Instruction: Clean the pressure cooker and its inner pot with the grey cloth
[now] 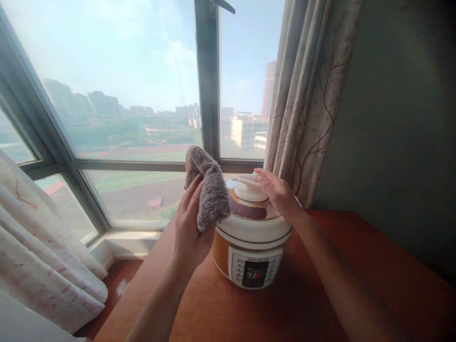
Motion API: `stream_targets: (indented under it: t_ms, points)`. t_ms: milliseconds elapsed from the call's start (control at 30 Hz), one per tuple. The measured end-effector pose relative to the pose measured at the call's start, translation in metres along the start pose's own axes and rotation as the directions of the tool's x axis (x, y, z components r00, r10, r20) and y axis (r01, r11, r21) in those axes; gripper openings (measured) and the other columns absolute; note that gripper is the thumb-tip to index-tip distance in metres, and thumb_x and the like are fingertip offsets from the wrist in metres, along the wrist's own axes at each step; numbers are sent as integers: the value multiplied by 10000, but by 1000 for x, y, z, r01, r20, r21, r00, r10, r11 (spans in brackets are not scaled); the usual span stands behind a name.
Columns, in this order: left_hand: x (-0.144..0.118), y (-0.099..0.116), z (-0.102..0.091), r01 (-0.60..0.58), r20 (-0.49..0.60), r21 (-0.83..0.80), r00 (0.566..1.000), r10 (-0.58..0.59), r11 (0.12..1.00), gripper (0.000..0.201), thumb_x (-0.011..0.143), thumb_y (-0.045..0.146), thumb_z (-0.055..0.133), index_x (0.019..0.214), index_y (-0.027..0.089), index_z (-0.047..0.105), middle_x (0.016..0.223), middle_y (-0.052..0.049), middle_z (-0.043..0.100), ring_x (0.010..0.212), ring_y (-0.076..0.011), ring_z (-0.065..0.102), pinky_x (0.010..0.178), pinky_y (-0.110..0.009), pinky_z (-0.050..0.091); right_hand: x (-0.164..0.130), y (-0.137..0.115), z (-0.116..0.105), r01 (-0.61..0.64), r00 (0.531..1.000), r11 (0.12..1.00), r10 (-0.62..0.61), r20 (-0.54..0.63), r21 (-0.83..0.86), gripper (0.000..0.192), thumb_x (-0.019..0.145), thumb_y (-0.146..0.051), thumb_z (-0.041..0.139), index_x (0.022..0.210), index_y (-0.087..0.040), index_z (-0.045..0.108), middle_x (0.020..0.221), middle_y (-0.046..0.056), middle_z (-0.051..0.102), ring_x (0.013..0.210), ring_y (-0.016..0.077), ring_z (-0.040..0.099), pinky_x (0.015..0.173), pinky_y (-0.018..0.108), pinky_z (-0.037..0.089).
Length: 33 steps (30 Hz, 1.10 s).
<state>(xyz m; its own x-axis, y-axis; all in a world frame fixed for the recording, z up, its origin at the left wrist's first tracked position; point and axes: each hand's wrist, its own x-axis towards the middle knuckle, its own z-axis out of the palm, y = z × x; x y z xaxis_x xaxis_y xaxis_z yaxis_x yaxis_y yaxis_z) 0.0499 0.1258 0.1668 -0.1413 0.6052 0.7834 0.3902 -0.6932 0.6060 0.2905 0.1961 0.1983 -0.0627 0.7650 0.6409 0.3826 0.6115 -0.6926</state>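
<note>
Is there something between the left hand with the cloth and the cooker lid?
Nothing visible. The left hand holds the cloth right against the lid's left side. The right hand rests on the lid's knob, on the other side.

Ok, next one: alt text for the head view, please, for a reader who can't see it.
The left hand presses a grey cloth against the side of an electric cooker, while the right hand rests on its lid handle. The cooker stands on a wooden table by a curtained window.
</note>
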Motion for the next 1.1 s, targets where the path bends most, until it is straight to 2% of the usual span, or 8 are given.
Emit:
stream_targets:
  t_ms: [67, 133, 300, 500, 567, 700, 833, 1100]
  points:
    - [-3, 3, 14, -214, 296, 191, 943, 151, 958, 649, 798, 367, 684, 1434, 303, 571, 1545, -102, 490, 1447, -410, 393, 1204, -622, 254, 1, 4, 0, -43, 999, 995, 41, 14, 89, 465, 955, -558, 541, 1260, -238, 684, 1336, 85, 684, 1268, 272, 610, 1128, 470, 415]
    - [-10, 3, 23, -331, 424, 293, 886, 188, 897, 703, 793, 368, 650, 1481, 317, 517, 1596, -89, 425, 1475, -419, 333, 1211, -642, 187, 3, 5, 0, -59, 998, 984, 57, 12, 170, 461, 949, -564, 552, 1227, -224, 693, 1286, 90, 710, 1239, 264, 630, 1117, 455, 430]
    - [-39, 12, 28, -438, 460, 351, 850, 255, 828, 814, 778, 425, 614, 1556, 305, 405, 1654, -81, 320, 1507, -428, 244, 1222, -638, 106, 10, 2, 4, -83, 996, 975, 74, 52, 208, 432, 933, -522, 594, 1225, -218, 686, 1253, 89, 725, 1203, 253, 653, 1087, 441, 464]
    - [-60, 22, 30, -565, 590, 304, 744, 314, 767, 946, 692, 412, 672, 1579, 337, 351, 1676, -61, 275, 1497, -440, 270, 1231, -614, -25, 6, 2, 2, -35, 999, 995, 33, 25, 93, 405, 960, -552, 536, 1122, -247, 746, 1207, 50, 745, 1184, 270, 656, 1086, 463, 462]
    - [-53, 12, 29, -535, 552, 293, 771, 317, 792, 930, 705, 441, 657, 1577, 326, 356, 1659, -67, 316, 1480, -428, 311, 1239, -595, -4, 4, 4, 1, -35, 999, 990, 33, 20, 139, 450, 968, -592, 501, 1124, -249, 746, 1201, 48, 748, 1184, 272, 659, 1087, 461, 466]
    - [-28, -15, 25, -356, 341, 252, 903, 262, 900, 779, 791, 476, 580, 1532, 283, 440, 1592, -82, 428, 1459, -391, 354, 1236, -561, 171, 1, 4, 0, -36, 999, 976, 34, 13, 216, 493, 969, -629, 486, 1141, -240, 736, 1213, 61, 743, 1204, 271, 652, 1102, 449, 457]
    - [6, -32, 21, -182, 256, 224, 959, 122, 957, 569, 867, 360, 525, 1424, 251, 568, 1504, -85, 537, 1407, -331, 445, 1184, -495, 332, -1, 0, 0, -60, 998, 963, 57, 19, 263, 494, 971, -625, 489, 1173, -241, 725, 1248, 66, 730, 1243, 273, 630, 1104, 449, 452]
    - [81, -66, 31, 137, 380, 351, 883, -275, 926, 347, 892, 462, 544, 1016, 234, 775, 1061, -141, 763, 994, -372, 681, 906, -483, 489, -3, 2, 1, -76, 997, 946, 73, 20, 316, 463, 977, -586, 498, 1196, -238, 712, 1273, 71, 719, 1261, 272, 618, 1092, 449, 455]
